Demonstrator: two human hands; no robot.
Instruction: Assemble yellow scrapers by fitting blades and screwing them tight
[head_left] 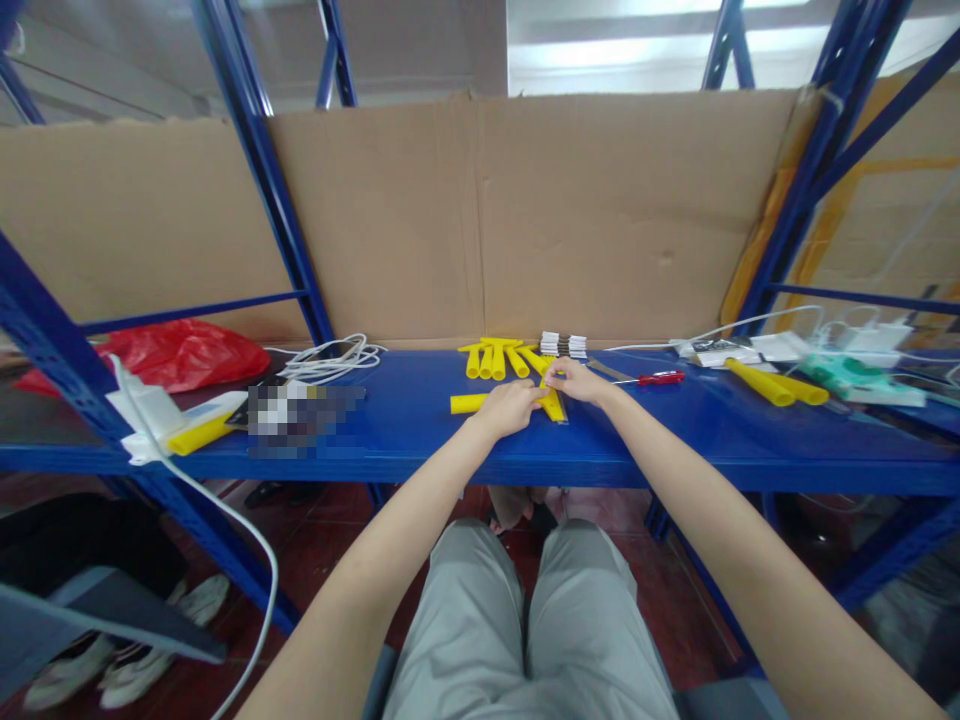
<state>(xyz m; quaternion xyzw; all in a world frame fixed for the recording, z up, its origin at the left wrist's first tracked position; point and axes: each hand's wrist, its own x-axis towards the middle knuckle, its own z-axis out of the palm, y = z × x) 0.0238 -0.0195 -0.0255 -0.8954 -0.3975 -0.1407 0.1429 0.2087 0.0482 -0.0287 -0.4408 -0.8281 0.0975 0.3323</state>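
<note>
A yellow tubular plastic piece (466,404) lies across the blue tabletop, its left end sticking out from under my left hand (511,408). The fingers of that hand are wrapped round it. Close on the right, my right hand (576,381) is closed in a pinch beside another yellow piece (553,405). Whatever sits between its fingertips is too small to make out. Several more yellow tubular pieces (498,361) rest together just behind my hands. A stack of small white pieces (563,345) stands behind my right hand.
To the right lies a red-handled screwdriver (660,378). Farther right are two yellow tubes (772,384), a green-and-white item (847,378) and white cables. White cable (337,358) and a red plastic bag (180,355) lie left. Cardboard (562,220) backs the blue bench.
</note>
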